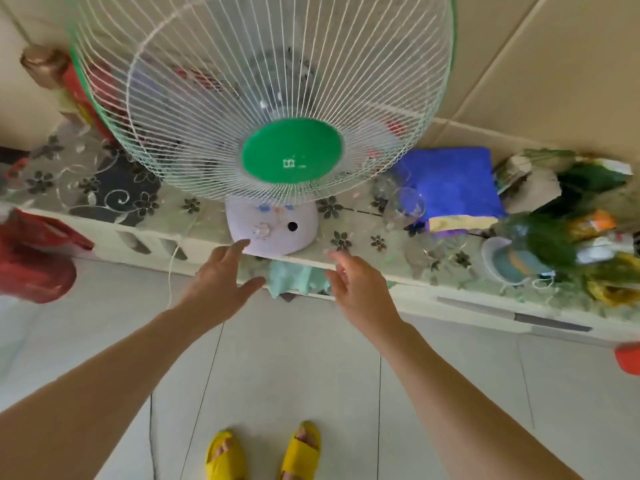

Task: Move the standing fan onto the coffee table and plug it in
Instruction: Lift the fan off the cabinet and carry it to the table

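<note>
The fan (273, 133) stands upright on the coffee table (194, 216), its white wire cage and green centre disc facing me. Its pale round base (273, 230) with a dial and buttons sits at the table's front edge. My left hand (221, 278) hovers open just below and left of the base, fingertips almost at its rim. My right hand (360, 289) is open too, below and right of the base, holding nothing. A thin white cord (171, 271) hangs from the table's front down to the floor on the left; its plug is not visible.
A flowered cloth covers the table. Clear glasses (403, 206), a blue cloth (453, 185), a bowl (509, 261) and green clutter (571, 220) crowd its right half. A red bag (34, 261) hangs at the left. A green rag (294, 277) droops under the front edge. My yellow slippers (263, 452) stand on pale tiles.
</note>
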